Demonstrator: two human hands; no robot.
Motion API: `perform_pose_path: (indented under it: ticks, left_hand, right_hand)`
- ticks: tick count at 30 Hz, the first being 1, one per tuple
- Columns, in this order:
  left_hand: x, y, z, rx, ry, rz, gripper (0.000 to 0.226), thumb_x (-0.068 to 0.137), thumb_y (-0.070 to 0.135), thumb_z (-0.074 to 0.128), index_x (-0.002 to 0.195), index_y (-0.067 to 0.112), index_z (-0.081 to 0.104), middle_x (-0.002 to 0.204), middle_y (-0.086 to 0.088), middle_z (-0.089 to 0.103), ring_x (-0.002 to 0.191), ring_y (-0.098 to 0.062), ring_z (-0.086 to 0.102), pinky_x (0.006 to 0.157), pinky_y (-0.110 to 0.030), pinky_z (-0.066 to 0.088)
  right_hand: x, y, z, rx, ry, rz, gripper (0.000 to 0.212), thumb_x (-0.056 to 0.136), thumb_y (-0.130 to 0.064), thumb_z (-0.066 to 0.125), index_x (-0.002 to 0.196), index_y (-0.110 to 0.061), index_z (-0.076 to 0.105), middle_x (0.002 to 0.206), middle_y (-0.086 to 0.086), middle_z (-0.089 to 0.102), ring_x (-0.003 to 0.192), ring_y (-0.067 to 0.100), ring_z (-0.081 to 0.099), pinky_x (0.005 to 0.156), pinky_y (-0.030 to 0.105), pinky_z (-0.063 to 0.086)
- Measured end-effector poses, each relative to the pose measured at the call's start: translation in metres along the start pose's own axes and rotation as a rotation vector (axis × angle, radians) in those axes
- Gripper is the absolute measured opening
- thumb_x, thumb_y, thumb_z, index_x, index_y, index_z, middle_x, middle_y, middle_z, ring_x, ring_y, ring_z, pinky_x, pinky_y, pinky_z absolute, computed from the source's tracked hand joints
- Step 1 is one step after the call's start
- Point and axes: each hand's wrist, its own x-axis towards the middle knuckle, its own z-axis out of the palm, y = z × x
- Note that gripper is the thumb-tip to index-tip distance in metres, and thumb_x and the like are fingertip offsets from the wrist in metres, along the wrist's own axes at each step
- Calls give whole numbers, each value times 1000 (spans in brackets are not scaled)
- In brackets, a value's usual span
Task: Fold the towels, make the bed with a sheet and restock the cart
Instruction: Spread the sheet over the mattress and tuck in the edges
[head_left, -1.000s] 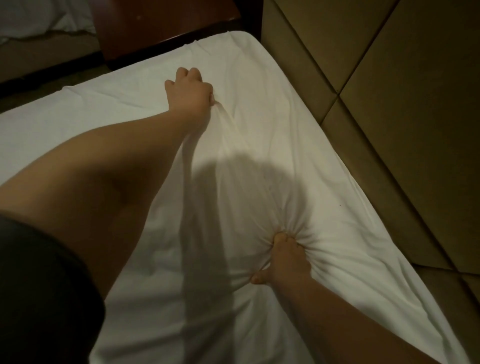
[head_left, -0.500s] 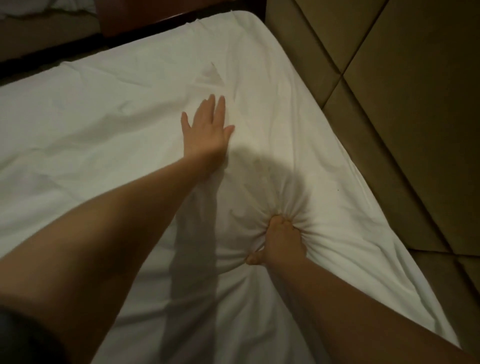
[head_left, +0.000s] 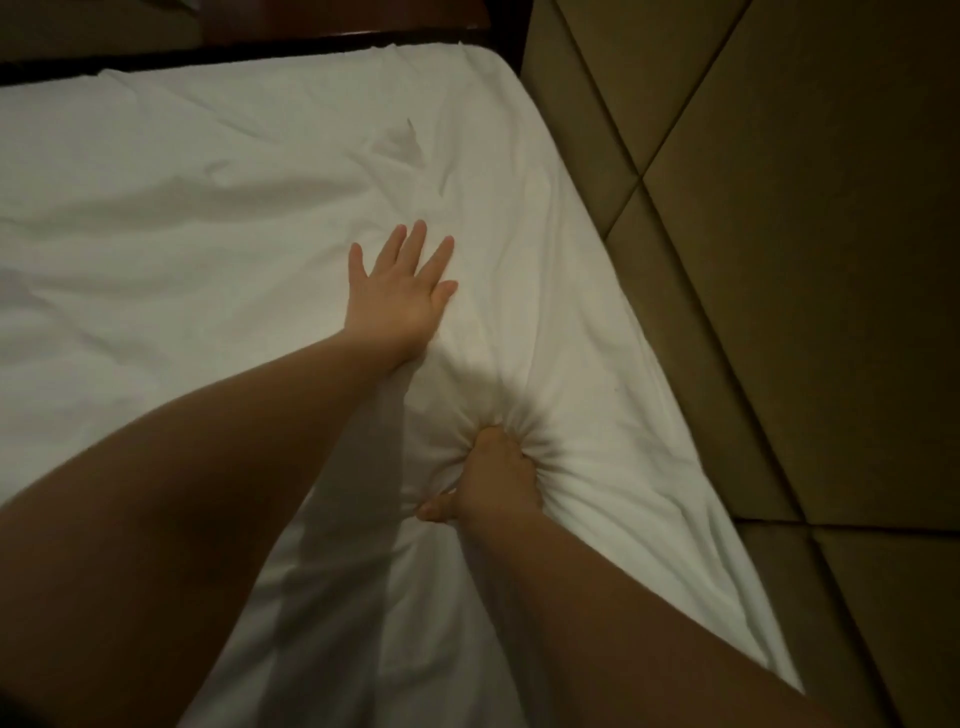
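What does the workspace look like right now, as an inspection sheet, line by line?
Surface: white sheet covers it, creased.
Job's things: only the sheet in view.
Clutter: nothing seen.
Hands: left hand flat on the sheet, fingers spread; right hand grips a bunch of sheet.
Cables: nothing seen.
Surroundings: padded wall panels on the right; dark wooden furniture beyond the far edge.

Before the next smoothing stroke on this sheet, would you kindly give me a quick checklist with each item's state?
1. Right hand grips a bunch of sheet: ok.
2. Left hand lies flat on the sheet, fingers straight: ok.
3. Sheet smooth around the grip: not ok, creases radiate from it.
4. Sheet covers the far corner: ok.
5. Edge tucked along the padded wall: cannot tell.
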Motion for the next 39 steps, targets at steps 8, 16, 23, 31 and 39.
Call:
perform_pose_path:
  ticks: [8,16,23,31,39]
  left_hand:
    - [-90,26,7,-117,56,-12,53,102,38,21,152,23,9,159,-4,10,146,-19,8,116,-42,2]
    - [-205,63,10,-127,58,-163,53,102,39,21,152,23,11,159,-1,9,147,-18,6,116,-46,-1]
    - [-262,97,26,-132,52,-134,54,96,46,26,144,25,38,154,-10,27,142,-27,25,110,-58,17]
    - [-353,126,46,-56,27,-127,52,93,44,42,138,19,47,141,-14,48,129,-31,47,102,-59,34]
    - [-423,154,43,-140,99,-107,55,101,43,23,132,13,56,132,-20,55,119,-35,56,92,-60,42]
  right_hand:
    - [-14,10,3,18,99,-115,104,68,-53,78,146,-14,20,145,11,34,135,29,33,109,38,32]
    - [-69,78,9,134,551,-175,51,93,-47,48,133,-16,44,133,4,46,121,22,44,103,34,34]
    - [-87,80,-14,-29,274,-73,46,98,-43,43,129,-10,47,129,10,56,117,30,52,90,35,39]
    - [-101,102,-15,112,173,-107,63,90,-52,51,137,-10,42,136,9,50,121,30,49,90,33,39]
    - [-216,188,42,189,231,-102,42,93,-45,48,118,-13,52,110,3,60,99,25,58,84,34,47]
